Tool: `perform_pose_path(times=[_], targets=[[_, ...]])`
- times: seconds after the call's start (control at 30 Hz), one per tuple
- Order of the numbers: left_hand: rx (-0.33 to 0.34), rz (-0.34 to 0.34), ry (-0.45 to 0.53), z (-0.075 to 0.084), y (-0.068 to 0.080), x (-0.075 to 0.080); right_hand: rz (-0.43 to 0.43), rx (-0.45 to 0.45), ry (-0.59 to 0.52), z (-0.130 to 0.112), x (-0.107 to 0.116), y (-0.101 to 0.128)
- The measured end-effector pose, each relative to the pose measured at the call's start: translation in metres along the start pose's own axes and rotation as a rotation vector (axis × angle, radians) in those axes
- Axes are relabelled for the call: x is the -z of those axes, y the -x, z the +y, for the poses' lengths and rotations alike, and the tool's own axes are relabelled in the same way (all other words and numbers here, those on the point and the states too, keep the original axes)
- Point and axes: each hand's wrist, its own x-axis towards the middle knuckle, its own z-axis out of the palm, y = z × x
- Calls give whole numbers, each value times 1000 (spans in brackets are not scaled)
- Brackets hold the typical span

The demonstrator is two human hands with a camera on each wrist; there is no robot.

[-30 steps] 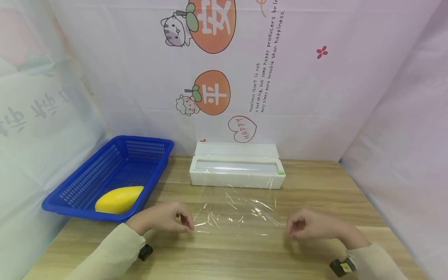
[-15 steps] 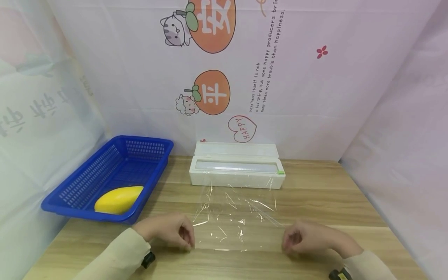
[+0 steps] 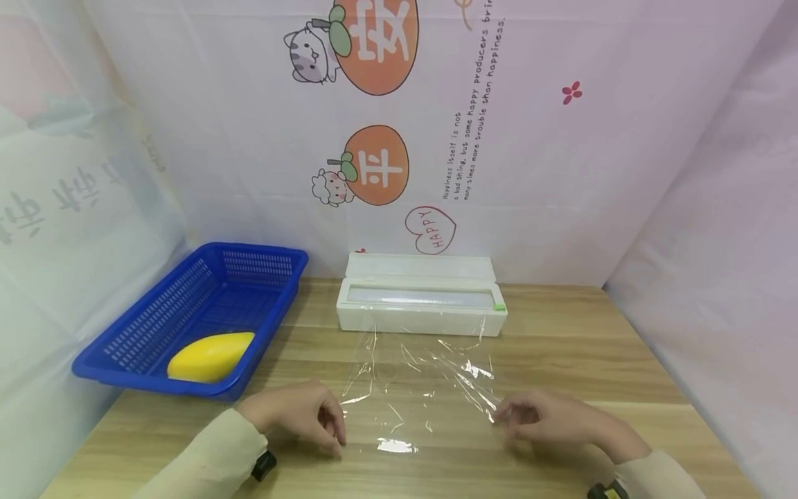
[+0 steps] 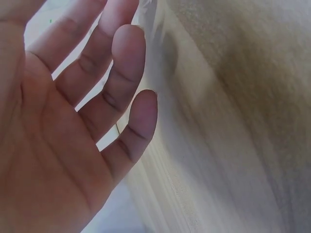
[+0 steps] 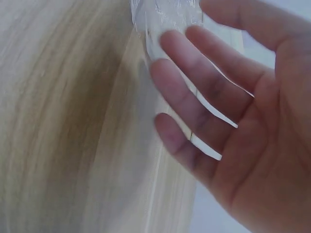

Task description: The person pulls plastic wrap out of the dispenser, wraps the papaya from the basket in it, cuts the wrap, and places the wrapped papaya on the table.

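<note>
A clear sheet of plastic wrap (image 3: 430, 395) lies over the wooden table, stretching from a white dispenser box (image 3: 424, 319) towards the hands. My left hand (image 3: 302, 416) is low by the sheet's near left corner, its thumb and index fingertips slightly apart. At the near right side, my right hand (image 3: 545, 419) has loosely bent fingers next to the creased film edge. In the right wrist view the thumb and fingers of the right hand (image 5: 238, 97) stand apart. Relaxed fingers of the left hand (image 4: 82, 107) show in the left wrist view; the index fingertip is cut off there.
A blue plastic basket (image 3: 274, 333) stands at the left with a yellow, mango-shaped fruit (image 3: 212, 357) in it. The box's lid (image 3: 420, 267) is raised against the printed cloth backdrop (image 3: 530, 173). The wooden tabletop (image 3: 623, 374) extends to the right.
Both hands have come down and nearer with the wrap's front edge. Their pinch has loosened, and the right fingertips have shifted slightly left. New glare shows on the front of the film.
</note>
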Motion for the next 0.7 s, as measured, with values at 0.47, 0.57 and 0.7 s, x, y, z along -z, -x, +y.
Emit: perform_pose_path(times=[0.47,0.57,0.7], targets=[[-44,36,14,2,-3,7,281,-102,286,9,-23,-9],[-50,44,5,3,-2,9,314,-95,391,11,-27,-10],[-76,48,11,3,-1,11,317,-75,453,13,-29,-11]])
